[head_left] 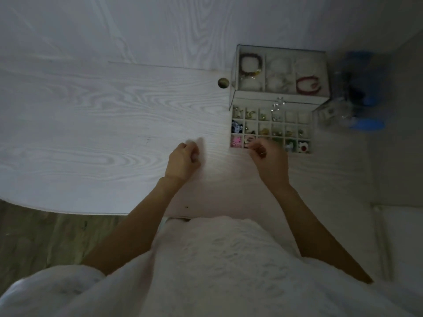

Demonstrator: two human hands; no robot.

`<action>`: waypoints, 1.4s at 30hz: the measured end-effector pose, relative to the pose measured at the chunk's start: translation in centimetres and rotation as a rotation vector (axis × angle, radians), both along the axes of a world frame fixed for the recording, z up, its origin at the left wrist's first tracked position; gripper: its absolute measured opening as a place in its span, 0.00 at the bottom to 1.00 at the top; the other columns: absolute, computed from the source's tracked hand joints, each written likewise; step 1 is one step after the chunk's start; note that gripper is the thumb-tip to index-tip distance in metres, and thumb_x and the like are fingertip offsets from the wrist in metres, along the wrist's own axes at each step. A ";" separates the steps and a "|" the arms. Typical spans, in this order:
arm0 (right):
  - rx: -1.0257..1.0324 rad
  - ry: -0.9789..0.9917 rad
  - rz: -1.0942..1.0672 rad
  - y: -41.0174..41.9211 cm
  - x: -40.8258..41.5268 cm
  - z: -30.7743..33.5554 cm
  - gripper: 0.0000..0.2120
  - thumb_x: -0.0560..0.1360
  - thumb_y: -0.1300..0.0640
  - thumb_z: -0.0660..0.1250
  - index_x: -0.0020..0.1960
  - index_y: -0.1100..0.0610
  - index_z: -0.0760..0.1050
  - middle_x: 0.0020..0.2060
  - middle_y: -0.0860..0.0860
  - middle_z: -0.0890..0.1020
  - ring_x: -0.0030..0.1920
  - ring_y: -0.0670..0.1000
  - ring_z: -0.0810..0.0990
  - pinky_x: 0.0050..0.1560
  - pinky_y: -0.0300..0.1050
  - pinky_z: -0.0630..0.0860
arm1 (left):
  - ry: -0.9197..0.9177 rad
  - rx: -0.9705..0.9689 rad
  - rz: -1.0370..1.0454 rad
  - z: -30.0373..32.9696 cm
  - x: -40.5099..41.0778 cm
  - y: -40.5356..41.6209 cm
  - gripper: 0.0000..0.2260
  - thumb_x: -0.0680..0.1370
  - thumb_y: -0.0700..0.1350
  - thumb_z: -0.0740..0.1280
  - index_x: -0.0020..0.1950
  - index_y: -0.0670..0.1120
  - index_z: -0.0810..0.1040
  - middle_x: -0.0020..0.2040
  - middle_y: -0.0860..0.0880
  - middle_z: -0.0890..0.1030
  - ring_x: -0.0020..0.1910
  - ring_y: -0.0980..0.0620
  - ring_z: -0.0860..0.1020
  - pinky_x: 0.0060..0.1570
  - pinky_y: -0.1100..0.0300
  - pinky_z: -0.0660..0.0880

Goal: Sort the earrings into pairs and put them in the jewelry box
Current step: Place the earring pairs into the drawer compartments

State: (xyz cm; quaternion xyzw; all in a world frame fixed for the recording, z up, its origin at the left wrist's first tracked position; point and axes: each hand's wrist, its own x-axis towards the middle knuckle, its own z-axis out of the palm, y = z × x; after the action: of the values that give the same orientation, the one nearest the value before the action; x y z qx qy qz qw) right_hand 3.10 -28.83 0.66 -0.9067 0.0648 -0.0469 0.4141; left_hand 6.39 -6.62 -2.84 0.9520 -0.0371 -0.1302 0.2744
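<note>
pale wood-grain table [114,110]; blue, perhaps plastic, container [364,97].

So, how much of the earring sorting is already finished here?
Mostly done, it seems. Many cells of the drawer pulled out of the jewelry box already hold small pieces; a few back cells look bare. The right hand is curled at the drawer's near edge, perhaps pinching something too small to tell. The left hand is curled above the table, where no loose earrings show.
</note>
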 end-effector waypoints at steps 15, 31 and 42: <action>-0.301 -0.040 -0.185 -10.6 8.6 -2.8 0.03 0.68 0.68 0.67 0.41 0.63 0.78 0.42 0.61 0.80 0.44 0.59 0.77 0.42 0.45 0.72 | 0.026 -0.100 0.020 0.7 3.2 -3.9 0.05 0.71 0.37 0.71 0.44 0.44 0.80 0.41 0.48 0.82 0.39 0.52 0.79 0.42 0.61 0.75; -0.364 -0.065 -0.296 -11.0 2.7 -2.8 0.06 0.73 0.63 0.65 0.49 0.61 0.79 0.46 0.59 0.81 0.50 0.60 0.75 0.46 0.48 0.72 | -0.268 -0.313 -0.111 5.4 5.0 -7.6 0.05 0.72 0.40 0.72 0.47 0.45 0.83 0.42 0.50 0.83 0.38 0.55 0.80 0.41 0.62 0.79; -0.242 -0.004 -0.167 -13.0 -0.1 -4.5 0.12 0.73 0.64 0.68 0.57 0.62 0.77 0.53 0.60 0.79 0.48 0.61 0.77 0.50 0.44 0.73 | -0.511 -0.353 -0.441 2.3 7.8 -21.7 0.05 0.70 0.38 0.72 0.45 0.41 0.82 0.41 0.44 0.82 0.39 0.47 0.80 0.36 0.59 0.77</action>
State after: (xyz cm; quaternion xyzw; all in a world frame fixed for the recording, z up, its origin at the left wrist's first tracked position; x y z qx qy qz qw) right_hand 2.97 -41.86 -3.88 -0.9414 0.1331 -0.0907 0.2964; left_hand 14.16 -28.27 -0.56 0.8611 -0.3302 0.0639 0.3813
